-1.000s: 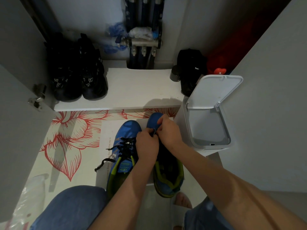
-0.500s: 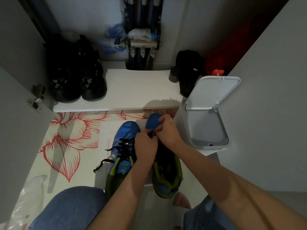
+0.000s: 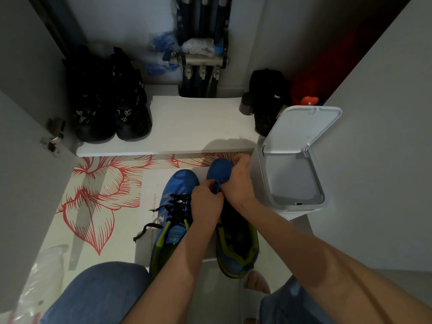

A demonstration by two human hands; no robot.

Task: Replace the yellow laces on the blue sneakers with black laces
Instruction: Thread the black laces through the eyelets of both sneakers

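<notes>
Hands [image 3: 205, 202] curled on right-hand sneaker [image 3: 219, 169]

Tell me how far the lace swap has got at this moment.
Done: the left-side sneaker carries a black lace, ends loose. In hand: the left hand and right hand both pinch at the front eyelets of the right-side sneaker; any lace there is hidden. Left: lacing that sneaker and tying both. No yellow lace is in view.
</notes>
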